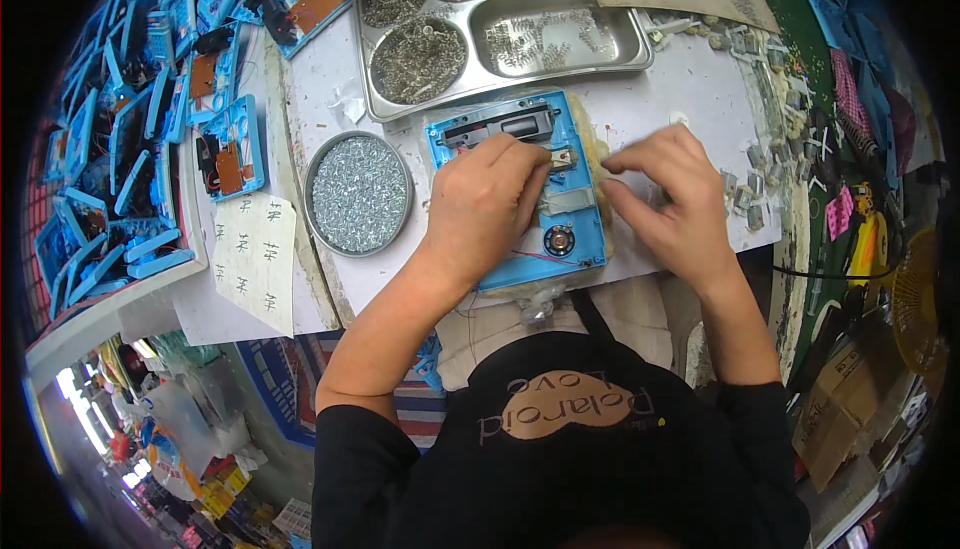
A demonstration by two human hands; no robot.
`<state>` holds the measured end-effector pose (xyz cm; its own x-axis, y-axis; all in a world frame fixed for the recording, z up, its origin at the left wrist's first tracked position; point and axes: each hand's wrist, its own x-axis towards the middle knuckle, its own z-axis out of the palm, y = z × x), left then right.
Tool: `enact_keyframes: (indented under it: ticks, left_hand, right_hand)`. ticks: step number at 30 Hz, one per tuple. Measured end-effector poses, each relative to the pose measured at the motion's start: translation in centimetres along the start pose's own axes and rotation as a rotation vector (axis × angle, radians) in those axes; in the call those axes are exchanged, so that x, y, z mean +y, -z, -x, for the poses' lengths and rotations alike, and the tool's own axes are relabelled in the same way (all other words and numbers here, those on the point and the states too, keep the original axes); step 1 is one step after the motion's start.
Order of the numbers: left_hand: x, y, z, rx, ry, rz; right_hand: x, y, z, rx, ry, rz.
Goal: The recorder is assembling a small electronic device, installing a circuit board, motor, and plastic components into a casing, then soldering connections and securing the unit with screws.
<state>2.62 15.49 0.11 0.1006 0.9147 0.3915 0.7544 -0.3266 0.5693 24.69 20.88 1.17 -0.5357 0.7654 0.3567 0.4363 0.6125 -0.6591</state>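
A blue plastic housing (520, 267) lies in front of me on a foam-like pad. It carries a long black part (500, 127), a small metal piece (562, 158), a silvery strip (567, 201) and a round part with a metal centre (559, 241). My left hand (487, 194) rests over the housing's left half, its fingers closed together with the tips beside the small metal piece. What they pinch, if anything, is hidden. Just off the housing's right edge, my right hand (672, 199) is raised with thumb and forefinger apart and nothing visible between them.
A round tray of small screws (360, 194) stands to the left, near a paper sheet (255, 249). Behind is a metal compartment tray (545, 34) holding springs. Many blue housings (120, 179) are heaped at far left. Small white and grey parts (755, 174) lie to the right.
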Motion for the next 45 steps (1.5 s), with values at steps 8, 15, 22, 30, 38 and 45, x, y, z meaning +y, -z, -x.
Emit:
enact_keyframes:
  ticks: [8,15,22,30,38,45]
  left_hand:
    - [-0.2,-0.2,0.3,0.091,0.072,0.079]
    - [0.0,1.3,0.7,0.023,0.480,0.514]
    - [0.1,1.2,1.0,0.039,0.666,0.745]
    - [-0.6,1.2,1.6,0.056,0.486,0.564]
    - [-0.1,0.9,1.4,0.088,0.146,0.050]
    - [0.1,0.8,1.1,0.095,0.029,-0.035]
  right_hand:
    - [-0.4,-2.9,-3.3,-0.113,-0.096,-0.136]
    - [0.0,-3.1,-4.0,-0.134,-0.059,-0.257]
    - [-0.2,-3.6,-3.9,-0.133,-0.051,-0.234]
    - [-1.0,-3.7,-3.8,-0.123,-0.036,-0.179]
    - [2.0,6.0,2.0,0.341,-0.223,-0.099]
    - [9.5,18.9,10.5,1.102,-0.606,-0.527]
